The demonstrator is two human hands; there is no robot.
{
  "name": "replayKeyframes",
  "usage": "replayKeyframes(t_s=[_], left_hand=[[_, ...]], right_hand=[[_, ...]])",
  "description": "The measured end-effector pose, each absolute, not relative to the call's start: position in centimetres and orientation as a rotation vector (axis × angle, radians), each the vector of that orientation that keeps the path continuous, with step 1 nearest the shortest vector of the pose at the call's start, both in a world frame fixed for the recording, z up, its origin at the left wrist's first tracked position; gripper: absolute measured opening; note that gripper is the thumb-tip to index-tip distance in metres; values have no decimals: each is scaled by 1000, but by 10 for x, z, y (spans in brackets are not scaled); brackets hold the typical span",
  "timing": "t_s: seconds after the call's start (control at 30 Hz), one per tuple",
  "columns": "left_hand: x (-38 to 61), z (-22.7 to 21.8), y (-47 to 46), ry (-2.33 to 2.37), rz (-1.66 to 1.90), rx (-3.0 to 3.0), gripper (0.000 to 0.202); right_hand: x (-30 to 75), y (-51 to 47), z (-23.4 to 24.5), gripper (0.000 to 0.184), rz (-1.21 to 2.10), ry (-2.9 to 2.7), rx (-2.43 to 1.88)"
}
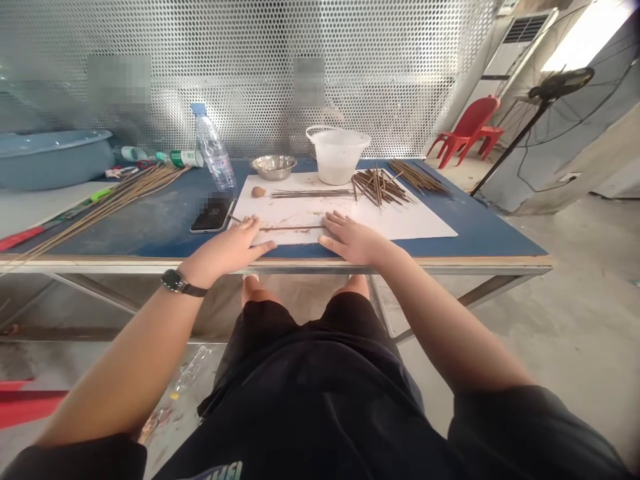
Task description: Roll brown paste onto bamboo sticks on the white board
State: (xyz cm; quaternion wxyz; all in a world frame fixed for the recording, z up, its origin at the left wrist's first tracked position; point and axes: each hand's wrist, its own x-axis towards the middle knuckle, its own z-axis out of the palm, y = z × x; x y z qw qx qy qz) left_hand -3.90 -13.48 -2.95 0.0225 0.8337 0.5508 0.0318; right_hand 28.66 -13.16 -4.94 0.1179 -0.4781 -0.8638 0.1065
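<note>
A thin brown stick [293,228] lies crosswise on a white board [420,223] on the table. My left hand [241,245] rests flat over its left end, fingers stretched and thumb apart. Over the right end lies my right hand [353,239], also flat and open. Both hands cover the parts of the stick beneath them. Behind it, several thin dark sticks [313,194] lie in a row, with a small brown lump [258,192] at their left. A heap of thicker brown sticks [380,188] sits at the board's right side.
A metal bowl [274,167] and a white bucket [339,157] stand at the back. To the left are a phone [213,213], a tilted water bottle [214,150], long thin sticks [115,193] and a blue basin [53,160]. More sticks [420,177] lie at the right.
</note>
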Motion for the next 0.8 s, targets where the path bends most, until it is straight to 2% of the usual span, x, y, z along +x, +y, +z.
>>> replayKeyframes(t_s=[0.17, 0.3, 0.4, 0.5, 0.8], left_hand=[[-68, -28, -131, 1761, 514, 2465, 72], [-72, -33, -130, 1755, 745, 2466, 58], [-69, -40, -130, 1678, 767, 2544, 54], [-67, -49, -129, 1637, 749, 2572, 53], [-70, -60, -130, 1670, 866, 2537, 44]], right_hand=[[311, -123, -56, 115, 229, -2235, -1434], [318, -115, -61, 85, 169, -2102, -1540], [315, -116, -63, 64, 74, -2108, -1530], [311, -118, -62, 50, 6, -2118, -1553], [311, -121, -61, 36, 17, -2069, -1599]])
